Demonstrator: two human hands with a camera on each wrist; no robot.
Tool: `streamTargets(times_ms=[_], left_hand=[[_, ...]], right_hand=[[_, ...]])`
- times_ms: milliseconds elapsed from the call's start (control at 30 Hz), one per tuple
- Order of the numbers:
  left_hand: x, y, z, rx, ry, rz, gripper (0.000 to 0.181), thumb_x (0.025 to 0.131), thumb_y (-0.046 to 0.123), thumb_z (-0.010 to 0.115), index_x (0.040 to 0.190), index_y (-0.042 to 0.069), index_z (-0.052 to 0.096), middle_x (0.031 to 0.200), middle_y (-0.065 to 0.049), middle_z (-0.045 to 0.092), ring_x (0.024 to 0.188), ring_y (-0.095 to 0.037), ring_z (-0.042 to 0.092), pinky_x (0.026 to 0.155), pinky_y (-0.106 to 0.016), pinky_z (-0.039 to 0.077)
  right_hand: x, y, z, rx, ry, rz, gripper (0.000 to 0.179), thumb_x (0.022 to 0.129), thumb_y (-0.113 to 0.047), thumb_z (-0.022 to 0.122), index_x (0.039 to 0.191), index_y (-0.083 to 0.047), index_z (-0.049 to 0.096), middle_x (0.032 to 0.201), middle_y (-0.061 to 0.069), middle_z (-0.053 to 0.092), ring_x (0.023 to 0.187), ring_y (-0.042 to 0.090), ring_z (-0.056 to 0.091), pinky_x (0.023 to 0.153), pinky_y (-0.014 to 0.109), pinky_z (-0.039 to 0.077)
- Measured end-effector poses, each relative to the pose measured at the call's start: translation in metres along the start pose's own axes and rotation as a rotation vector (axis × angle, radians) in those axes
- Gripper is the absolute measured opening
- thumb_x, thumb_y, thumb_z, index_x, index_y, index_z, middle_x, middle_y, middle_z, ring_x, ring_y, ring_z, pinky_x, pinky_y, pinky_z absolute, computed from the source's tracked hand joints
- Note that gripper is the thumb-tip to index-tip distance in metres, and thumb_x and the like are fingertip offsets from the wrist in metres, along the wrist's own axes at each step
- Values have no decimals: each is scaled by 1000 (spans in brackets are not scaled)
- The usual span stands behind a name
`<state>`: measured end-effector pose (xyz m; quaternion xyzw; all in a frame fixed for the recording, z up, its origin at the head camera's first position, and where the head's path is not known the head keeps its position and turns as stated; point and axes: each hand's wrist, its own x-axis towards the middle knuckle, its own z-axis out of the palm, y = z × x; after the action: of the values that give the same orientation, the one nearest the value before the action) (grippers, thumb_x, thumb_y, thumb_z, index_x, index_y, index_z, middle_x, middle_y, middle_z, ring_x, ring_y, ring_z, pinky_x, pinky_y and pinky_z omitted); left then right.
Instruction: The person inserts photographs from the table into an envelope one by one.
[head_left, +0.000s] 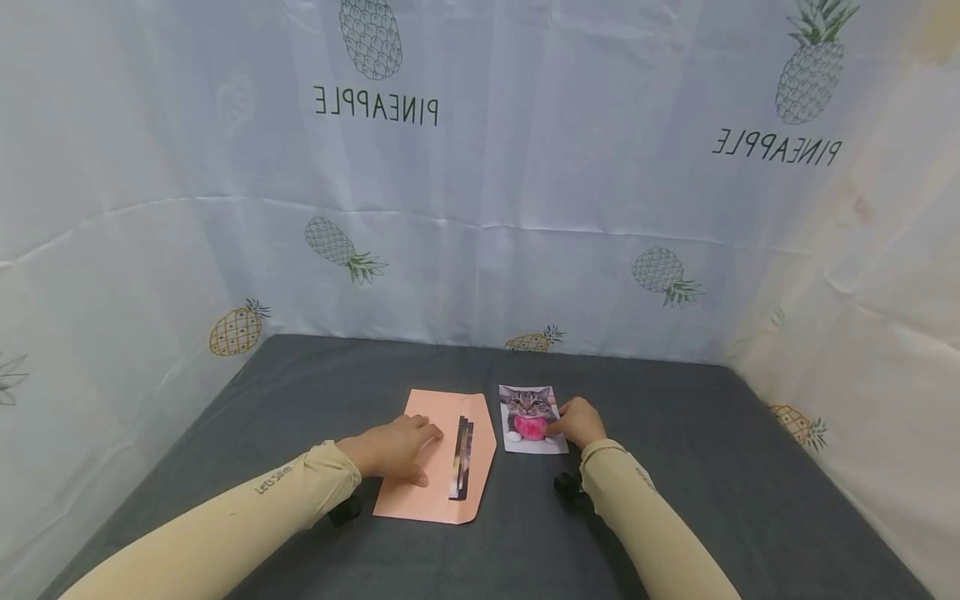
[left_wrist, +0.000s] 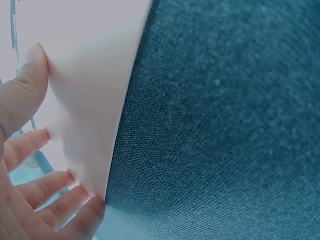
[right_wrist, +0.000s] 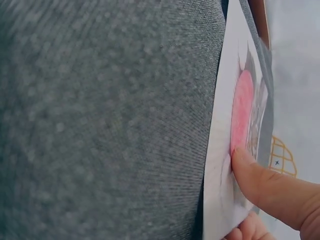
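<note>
A salmon-pink envelope [head_left: 416,497] lies on the table left of centre, its pointed flap toward the right. Several photo prints [head_left: 461,462] stick out from its opening in a slightly fanned stack. My left hand [head_left: 397,448] rests on the envelope with fingers spread and pressing its surface; the left wrist view shows the thumb and fingertips on the paper [left_wrist: 95,75]. Right of the envelope is a white-bordered photo of a cat [head_left: 528,406] with a pink fluffy heart. My right hand [head_left: 582,422] pinches the photo's right edge, thumb on top and fingers underneath.
A dark grey cloth [head_left: 645,400] covers the table. White curtains [head_left: 480,167] printed with pineapples surround it at the back and both sides. A black device [head_left: 567,485] sits at the right wrist, another [head_left: 345,511] at the left.
</note>
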<state>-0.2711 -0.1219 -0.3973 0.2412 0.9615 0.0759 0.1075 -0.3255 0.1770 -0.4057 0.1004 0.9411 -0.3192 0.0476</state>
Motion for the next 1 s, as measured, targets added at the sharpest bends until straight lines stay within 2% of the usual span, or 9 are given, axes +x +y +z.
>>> streamTargets(times_ms=[133,367,533,633,767,1000], left_hand=[[0,0,0,0,-2,-4,63,78,35,80,132,14,55,143,-14,47,132,-35,44,105,-50,41],[1,0,1,6,1,0,63,77,34,81,131,13,55,142,-15,48,132,-36,45,103,-49,43],[0,0,2,7,1,-1,64,77,35,81,132,14,55,143,-14,47,132,-36,45,103,-49,43],[0,0,1,2,2,1,64,77,35,81,132,14,55,143,-14,47,133,-36,44,103,-50,43],[-1,1,0,2,4,2,64,77,35,81,131,13,55,143,-15,47,132,-36,44,103,-50,43],[-3,2,0,-7,-1,-15,64,76,35,81,131,13,55,142,-14,47,132,-34,45,103,-49,43]], right_hand=[[0,2,-1,45,-2,3,33,75,-8,79,100,8,64,98,18,63,85,28,57,83,45,50],[2,6,-2,181,-11,-13,21,82,-5,73,95,8,62,88,14,58,77,22,54,66,33,49],[4,11,-3,294,-41,18,22,87,-6,69,101,8,58,97,18,58,82,23,58,68,35,55],[4,13,-6,346,-52,45,26,87,-7,69,105,6,56,100,18,58,83,23,58,66,34,55],[-1,13,-12,397,-52,29,31,88,-6,68,111,5,52,104,20,59,80,21,58,62,30,52],[-16,12,-21,477,-59,-42,38,90,-3,65,119,2,40,123,29,59,78,16,63,61,29,51]])
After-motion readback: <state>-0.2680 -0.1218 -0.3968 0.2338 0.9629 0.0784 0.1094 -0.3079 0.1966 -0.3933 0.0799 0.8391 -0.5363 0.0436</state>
